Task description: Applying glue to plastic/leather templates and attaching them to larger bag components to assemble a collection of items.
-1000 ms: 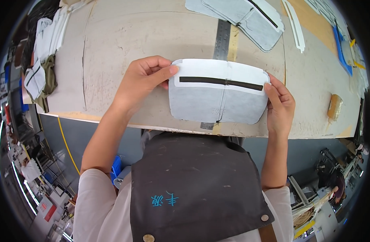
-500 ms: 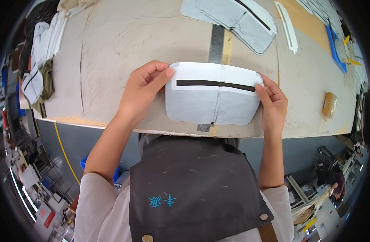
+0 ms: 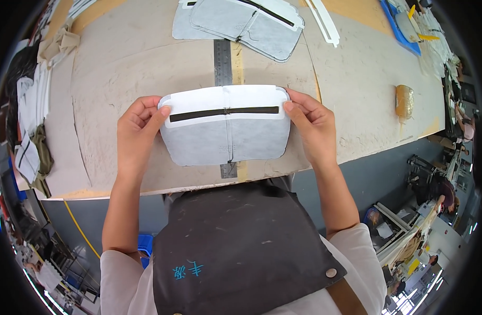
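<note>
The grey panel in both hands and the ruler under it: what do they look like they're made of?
The grey panel, held by the left hand and right hand, looks like matte non-woven or felt-like fabric: soft, dull, no sheen, with a dark strip across it, possibly a zipper. The ruler looks like brushed metal, grey with fine markings.

Between your fingertips, the grey panel looks like matt, felt-like non-woven cloth, with a paler, smoother border at the top edge and a dull black strip running from your left thumb to your right. Under your hands, the table top is rough, chalky, scuffed board. The ruler just beyond your fingers looks like dull grey metal.
</note>
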Available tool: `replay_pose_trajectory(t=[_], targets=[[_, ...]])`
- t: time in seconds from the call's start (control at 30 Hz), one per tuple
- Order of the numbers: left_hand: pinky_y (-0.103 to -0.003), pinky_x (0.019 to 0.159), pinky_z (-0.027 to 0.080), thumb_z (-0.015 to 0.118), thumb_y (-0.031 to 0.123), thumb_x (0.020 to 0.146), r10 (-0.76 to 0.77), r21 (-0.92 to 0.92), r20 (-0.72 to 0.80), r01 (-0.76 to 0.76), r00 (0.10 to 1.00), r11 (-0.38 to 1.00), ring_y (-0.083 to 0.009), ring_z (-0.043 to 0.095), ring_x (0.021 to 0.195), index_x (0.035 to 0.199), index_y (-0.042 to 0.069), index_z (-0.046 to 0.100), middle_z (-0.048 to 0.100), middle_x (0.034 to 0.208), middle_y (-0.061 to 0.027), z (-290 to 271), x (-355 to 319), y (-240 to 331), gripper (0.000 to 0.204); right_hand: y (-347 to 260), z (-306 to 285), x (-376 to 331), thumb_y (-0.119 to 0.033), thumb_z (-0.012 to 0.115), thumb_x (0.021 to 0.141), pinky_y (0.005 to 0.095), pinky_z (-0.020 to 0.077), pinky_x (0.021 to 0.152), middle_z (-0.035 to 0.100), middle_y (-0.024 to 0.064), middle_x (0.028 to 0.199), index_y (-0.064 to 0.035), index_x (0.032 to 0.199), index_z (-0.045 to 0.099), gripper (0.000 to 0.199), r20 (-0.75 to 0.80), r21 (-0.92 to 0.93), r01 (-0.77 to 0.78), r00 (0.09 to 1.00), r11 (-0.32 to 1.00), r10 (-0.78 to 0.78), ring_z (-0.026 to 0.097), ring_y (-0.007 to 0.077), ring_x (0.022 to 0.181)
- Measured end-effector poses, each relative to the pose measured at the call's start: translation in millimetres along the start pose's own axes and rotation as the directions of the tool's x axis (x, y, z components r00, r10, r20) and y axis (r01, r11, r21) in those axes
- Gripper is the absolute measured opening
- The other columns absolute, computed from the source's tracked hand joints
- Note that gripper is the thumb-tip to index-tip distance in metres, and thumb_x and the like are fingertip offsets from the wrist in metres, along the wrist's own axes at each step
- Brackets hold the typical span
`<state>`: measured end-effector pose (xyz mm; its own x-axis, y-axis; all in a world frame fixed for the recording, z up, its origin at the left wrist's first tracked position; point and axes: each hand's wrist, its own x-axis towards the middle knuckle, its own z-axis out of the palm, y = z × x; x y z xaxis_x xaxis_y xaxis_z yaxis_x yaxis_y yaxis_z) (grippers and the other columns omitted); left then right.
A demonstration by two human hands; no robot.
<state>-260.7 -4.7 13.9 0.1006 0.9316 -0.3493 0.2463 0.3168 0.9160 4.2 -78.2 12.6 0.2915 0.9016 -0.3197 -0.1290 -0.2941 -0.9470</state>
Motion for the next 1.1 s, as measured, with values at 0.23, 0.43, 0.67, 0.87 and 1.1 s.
replay_pose_trajectory(t=[0.23,0.43,0.67,0.87,1.1], targets=[[-0.025,0.078,0.045,0.066,0.008,0.086,0.366,-0.030,-0.027,-0.367,0.930,0.930,-0.0110,0.057,0.085,0.097,0.000,0.062,0.065,0.091,-0.0060,-9,-8,17,0.014,-19,-12,-12,0.002,0.064,0.083,0.0270,0.0499,0.081,0.069,0.0114,0.099,0.0033,0.107,0.066,0.024,-0.037,-0.172,0.241,0.967,0.955,-0.250,0.065,0.0154,0.091],[-0.042,0.090,0.047,0.063,-0.009,0.071,0.658,0.224,0.423,-0.776,0.622,0.590,-0.0334,0.060,0.106,0.085,0.000,0.062,0.066,0.103,-0.0135,-21,-18,2,0.016,-10,-45,-25,0.013,0.061,0.061,0.0351,0.0512,0.078,0.070,0.0108,0.094,0.0001,0.086,0.068,0.028,0.444,-0.494,0.813,0.542,0.309,-0.713,0.066,0.0269,0.092],[-0.045,0.099,0.042,0.058,-0.011,0.070,0.546,0.484,0.640,-0.835,0.541,0.260,-0.0287,0.056,0.117,0.098,0.000,0.066,0.064,0.115,-0.0110,-15,-30,-35,0.031,34,-53,-44,0.005,0.059,0.070,0.0398,0.0454,0.094,0.064,0.0103,0.115,0.0000,0.104,0.066,0.035,0.537,-0.696,0.687,0.691,0.208,-0.483,0.058,0.0274,0.114],[-0.045,0.102,0.041,0.058,-0.010,0.069,0.543,0.544,0.648,-0.824,0.534,0.159,-0.0272,0.055,0.120,0.100,0.001,0.067,0.063,0.119,-0.0084,-16,-36,-39,0.034,38,-55,-53,-0.003,0.059,0.078,0.0415,0.0367,0.105,0.058,0.0088,0.129,-0.0024,0.117,0.062,0.038,0.556,-0.752,0.641,0.742,0.152,-0.375,0.049,0.0271,0.125],[-0.042,0.099,0.044,0.066,-0.001,0.071,0.549,0.527,0.678,-0.844,0.489,0.101,-0.0247,0.056,0.117,0.104,0.005,0.067,0.063,0.119,-0.0063,-18,-32,-35,0.034,40,-58,-54,-0.005,0.060,0.078,0.0435,0.0362,0.104,0.054,0.0090,0.133,-0.0022,0.118,0.061,0.039,0.550,-0.741,0.647,0.738,0.178,-0.391,0.045,0.0308,0.127]])
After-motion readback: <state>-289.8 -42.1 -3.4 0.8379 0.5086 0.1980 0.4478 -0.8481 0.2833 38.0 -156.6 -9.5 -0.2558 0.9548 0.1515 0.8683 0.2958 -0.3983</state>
